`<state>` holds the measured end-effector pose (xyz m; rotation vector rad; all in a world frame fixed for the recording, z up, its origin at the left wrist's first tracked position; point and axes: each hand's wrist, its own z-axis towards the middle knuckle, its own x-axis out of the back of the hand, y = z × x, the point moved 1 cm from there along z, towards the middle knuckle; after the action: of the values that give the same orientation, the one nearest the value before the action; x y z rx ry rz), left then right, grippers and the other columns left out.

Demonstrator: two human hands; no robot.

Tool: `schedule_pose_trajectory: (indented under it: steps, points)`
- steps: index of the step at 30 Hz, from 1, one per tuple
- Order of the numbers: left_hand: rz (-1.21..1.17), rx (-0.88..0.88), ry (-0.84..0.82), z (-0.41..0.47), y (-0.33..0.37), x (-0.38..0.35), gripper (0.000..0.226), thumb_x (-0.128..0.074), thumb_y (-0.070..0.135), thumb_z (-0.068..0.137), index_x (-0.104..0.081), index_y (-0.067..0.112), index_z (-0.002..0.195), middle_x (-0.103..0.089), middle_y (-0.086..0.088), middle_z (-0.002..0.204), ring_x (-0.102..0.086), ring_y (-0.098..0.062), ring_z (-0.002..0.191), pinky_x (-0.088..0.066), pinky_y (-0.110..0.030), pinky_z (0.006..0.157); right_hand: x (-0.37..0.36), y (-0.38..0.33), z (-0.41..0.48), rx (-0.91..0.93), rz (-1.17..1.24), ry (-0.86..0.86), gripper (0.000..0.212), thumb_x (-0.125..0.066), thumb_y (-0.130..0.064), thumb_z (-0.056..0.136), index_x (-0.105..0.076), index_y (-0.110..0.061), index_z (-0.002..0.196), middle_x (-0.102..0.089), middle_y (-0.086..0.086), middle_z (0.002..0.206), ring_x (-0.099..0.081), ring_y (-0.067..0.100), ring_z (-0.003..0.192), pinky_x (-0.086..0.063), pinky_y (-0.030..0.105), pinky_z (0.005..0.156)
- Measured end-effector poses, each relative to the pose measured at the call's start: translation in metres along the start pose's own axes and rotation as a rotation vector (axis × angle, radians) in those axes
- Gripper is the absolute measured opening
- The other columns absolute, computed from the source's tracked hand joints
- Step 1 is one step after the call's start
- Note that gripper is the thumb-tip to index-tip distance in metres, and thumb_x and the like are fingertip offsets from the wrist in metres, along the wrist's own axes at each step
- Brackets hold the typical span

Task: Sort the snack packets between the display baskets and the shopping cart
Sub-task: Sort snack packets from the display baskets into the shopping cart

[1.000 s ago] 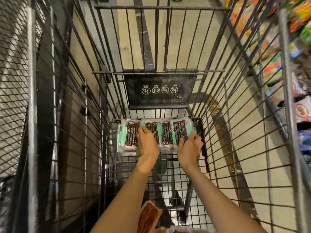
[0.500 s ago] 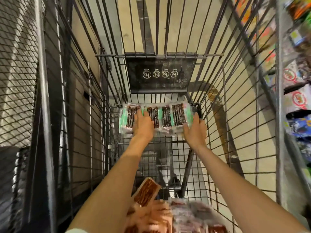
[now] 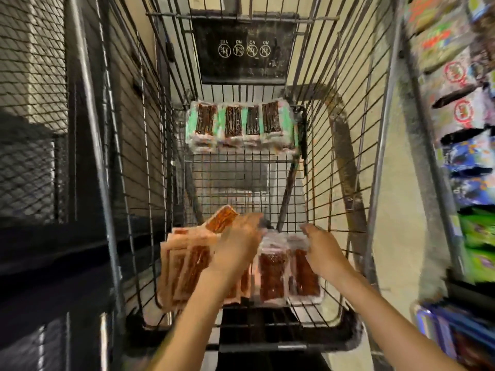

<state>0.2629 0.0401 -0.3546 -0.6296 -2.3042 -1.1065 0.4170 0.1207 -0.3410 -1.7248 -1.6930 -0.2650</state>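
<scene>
Grey wire shopping cart point(image 3: 345, 145): green-edged snack packets point(image 3: 241, 124) are stacked at 12 o'clock, orange snack packets point(image 3: 192, 266) at 6, overlapped by left hand point(image 3: 235, 247) and right hand point(image 3: 322, 253); blurred, so grips cannot be told.

Both forearms bare, entering from bottom edge, reaching forward and down, angled slightly toward each other. Left hand point(image 3: 235, 246) back up, palm down, wrist near straight; fingers point(image 3: 254, 220) stretched forward and a little rightward, close together, outline blurred. Right hand point(image 3: 320, 247) beside left, not touching it, back up; fingers point(image 3: 306, 229) pointing forward-left, tips bent downward; whether they pinch anything cannot be told. Hands about level, small gap between them.
</scene>
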Motion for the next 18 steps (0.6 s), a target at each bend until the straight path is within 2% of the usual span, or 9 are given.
schedule_pose_trajectory:
  steps: [2, 4, 7, 10, 13, 18]
  points:
    - [0.099, -0.126, 0.006, -0.022, 0.003, -0.015, 0.049, -0.045, 0.035, 0.099, -0.036, 0.020, 0.145, -0.040, -0.002, 0.149, -0.034, -0.016, 0.139, -0.023, -0.030, 0.114, -0.007, 0.002, -0.019, 0.034, -0.073, 0.005, 0.053, -0.050, 0.001, 0.089, -0.042, -0.012, 0.139, -0.046, 0.009, 0.141, -0.041, 0.023, 0.131, -0.033, 0.035, 0.111]
    - [0.193, -0.193, -0.020, -0.034, 0.003, -0.029, 0.060, -0.053, 0.038, 0.095, -0.032, 0.017, 0.146, -0.039, -0.004, 0.150, -0.032, -0.017, 0.140, -0.016, -0.027, 0.116, -0.012, 0.005, -0.031, 0.097, -0.245, 0.000, 0.056, -0.055, -0.007, 0.088, -0.037, -0.012, 0.141, -0.041, 0.008, 0.143, -0.036, 0.021, 0.134, -0.028, 0.034, 0.113]
    - [0.352, -0.214, -0.045, -0.041, 0.002, -0.047, 0.079, -0.060, 0.043, 0.087, -0.024, 0.013, 0.149, -0.029, -0.004, 0.154, -0.023, -0.017, 0.144, -0.007, -0.032, 0.121, -0.018, 0.008, -0.033, 0.142, -0.453, -0.033, 0.073, -0.065, -0.015, 0.084, -0.025, -0.010, 0.146, -0.033, 0.007, 0.148, -0.027, 0.021, 0.138, -0.022, 0.034, 0.116]
    - [0.412, -0.203, -0.040, -0.040, 0.000, -0.054, 0.089, -0.063, 0.044, 0.084, -0.015, 0.011, 0.151, -0.021, -0.004, 0.157, -0.015, -0.017, 0.146, -0.007, -0.036, 0.122, -0.022, 0.007, -0.030, 0.141, -0.502, -0.032, 0.076, -0.064, -0.015, 0.084, -0.021, -0.009, 0.146, -0.029, 0.009, 0.149, -0.023, 0.023, 0.140, -0.017, 0.037, 0.118]
    - [0.424, -0.212, -0.056, -0.035, 0.000, -0.050, 0.085, -0.066, 0.046, 0.082, -0.025, 0.012, 0.148, -0.032, -0.003, 0.152, -0.023, -0.017, 0.143, -0.012, -0.038, 0.121, -0.025, 0.005, -0.028, 0.123, -0.524, -0.022, 0.073, -0.062, -0.014, 0.085, -0.022, -0.008, 0.146, -0.030, 0.010, 0.149, -0.023, 0.025, 0.140, -0.013, 0.040, 0.118]
    - [0.370, -0.259, 0.013, -0.036, 0.000, -0.041, 0.072, -0.071, 0.049, 0.076, -0.043, 0.016, 0.133, -0.048, 0.001, 0.135, -0.037, -0.015, 0.130, -0.016, -0.032, 0.117, -0.021, 0.004, -0.028, 0.145, -0.500, 0.031, 0.054, -0.060, -0.017, 0.087, -0.039, -0.010, 0.136, -0.037, 0.009, 0.138, -0.030, 0.025, 0.128, -0.027, 0.038, 0.110]
